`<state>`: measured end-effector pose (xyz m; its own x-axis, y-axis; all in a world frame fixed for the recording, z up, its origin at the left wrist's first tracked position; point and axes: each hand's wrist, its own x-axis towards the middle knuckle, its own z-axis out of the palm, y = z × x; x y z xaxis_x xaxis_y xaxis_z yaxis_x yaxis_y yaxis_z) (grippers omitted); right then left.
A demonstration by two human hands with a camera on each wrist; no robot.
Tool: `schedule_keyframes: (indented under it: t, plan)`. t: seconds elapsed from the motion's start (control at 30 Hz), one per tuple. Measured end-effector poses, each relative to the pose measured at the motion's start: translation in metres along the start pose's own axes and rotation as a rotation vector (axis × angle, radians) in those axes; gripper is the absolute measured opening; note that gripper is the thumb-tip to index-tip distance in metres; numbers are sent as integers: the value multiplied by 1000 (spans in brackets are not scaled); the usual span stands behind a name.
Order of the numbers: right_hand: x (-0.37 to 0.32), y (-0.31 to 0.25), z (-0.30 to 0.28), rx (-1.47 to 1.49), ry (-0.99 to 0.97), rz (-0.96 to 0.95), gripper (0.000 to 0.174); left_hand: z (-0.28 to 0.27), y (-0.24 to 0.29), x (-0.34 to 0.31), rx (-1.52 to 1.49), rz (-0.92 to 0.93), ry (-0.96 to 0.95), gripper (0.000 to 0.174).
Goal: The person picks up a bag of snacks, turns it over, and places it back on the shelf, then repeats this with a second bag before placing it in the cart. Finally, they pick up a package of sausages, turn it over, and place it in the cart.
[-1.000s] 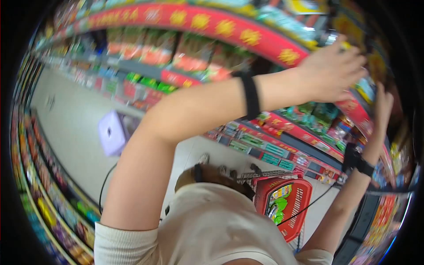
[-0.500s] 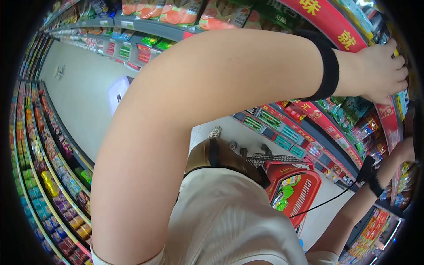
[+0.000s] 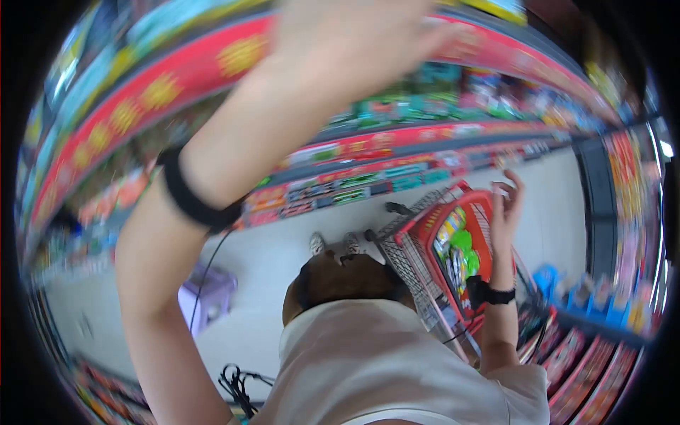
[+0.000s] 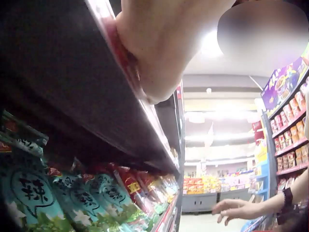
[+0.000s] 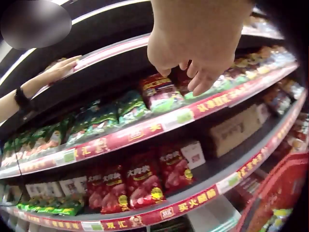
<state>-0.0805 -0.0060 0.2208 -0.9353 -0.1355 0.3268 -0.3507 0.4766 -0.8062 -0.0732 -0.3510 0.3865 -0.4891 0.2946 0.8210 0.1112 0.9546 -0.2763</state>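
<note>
My left hand [image 3: 358, 35], blurred at the top of the head view, is at the red-strip edge of an upper shelf [image 3: 510, 55]. In the right wrist view the same left hand [image 5: 62, 71] rests on that edge with its fingers fairly straight. Packets with teal fronts [image 4: 31, 186] line the shelf below it in the left wrist view. My right hand [image 3: 505, 212] holds nothing, its fingers loosely bent. It overlaps the side of a red basket [image 3: 483, 210] on a shopping cart. Green packs [image 3: 462, 244] lie in that basket.
Red bags [image 5: 143, 179] and a cardboard box [image 5: 236, 128] stand on a lower shelf. A lilac stool [image 3: 212, 297] is on the floor at left. Blue bins [image 3: 598, 304] and more stocked shelves [image 3: 623, 184] are at right. A black cable [image 3: 205, 276] hangs near my left arm.
My view has swung toward the right end of the shelf. The right hand has come away from the shelf to beside the cart, while the left remains at the upper shelf.
</note>
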Motion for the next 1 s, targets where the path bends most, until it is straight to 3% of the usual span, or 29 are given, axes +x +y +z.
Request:
schedule_keyframes:
  t: [0.13, 0.17, 0.23, 0.27, 0.3, 0.37, 0.5, 0.57, 0.6, 0.63, 0.67, 0.7, 0.73, 0.77, 0.83, 0.87, 0.9, 0.93, 0.97, 1.0]
  plan:
    - [-54, 54, -30, -170, 242, 230, 36, -8, 14, 6, 236, -64, -109, 65]
    - [-70, 66, -35, -255, 250, 251, 36, -10, 12, 6, 200, -35, -80, 65]
    - [-113, 109, -44, -414, 223, 353, 38, -11, 3, 7, 128, 30, -49, 48]
    - [-134, 117, -46, -472, 171, 424, 37, -14, 4, 7, 198, -14, -156, 55]
    - [-167, 159, -48, -587, 132, 380, 38, -14, 2, 9, 216, 16, -142, 54]
    - [-207, 171, -46, -343, 39, 777, 51, -14, 3, 10, 219, 16, -139, 52]
    - [-237, 195, -45, -397, -85, 803, 47, -16, 5, 11, 236, 26, -136, 52]
    - [-254, 261, -42, -26, -32, 820, 43, -17, 10, 13, 157, -3, -144, 55]
    - [-234, 253, -47, -134, -169, 963, 39, -18, 12, 13, 135, -43, -176, 58]
    - [-244, 288, -39, -15, -5, 649, 36, -20, 14, 14, 108, -61, -193, 60]
    - [-224, 270, -33, 45, 40, 615, 36, -24, 15, 14, 100, -92, -210, 61]
    - [-234, 321, -29, 182, 66, 568, 33, -27, 16, 15, 98, -106, -209, 63]
    - [-212, 291, -36, 326, 1, 710, 30, -29, 18, 16, 97, -127, -223, 64]
    - [-206, 324, -46, 157, -277, 1019, 27, -27, 17, 15, 92, -136, -236, 65]
    - [-199, 330, -52, -558, -567, 22, 10, -27, 17, 14, 48, -146, -224, 65]
    - [-202, 366, -50, -801, -689, -174, 16, -28, 16, 14, 9, -140, -205, 64]
    - [-186, 358, -45, -691, -812, 164, 25, -29, 16, 14, 1, -137, -205, 63]
    - [-186, 344, -43, -599, -628, -46, 38, -30, 16, 13, -16, -132, -208, 61]
    - [-182, 354, -50, -394, -907, 320, 46, -33, 18, 8, -75, -125, -181, 57]
    - [-184, 378, -51, -205, -909, 247, 51, -38, 22, 7, -140, -118, -139, 53]
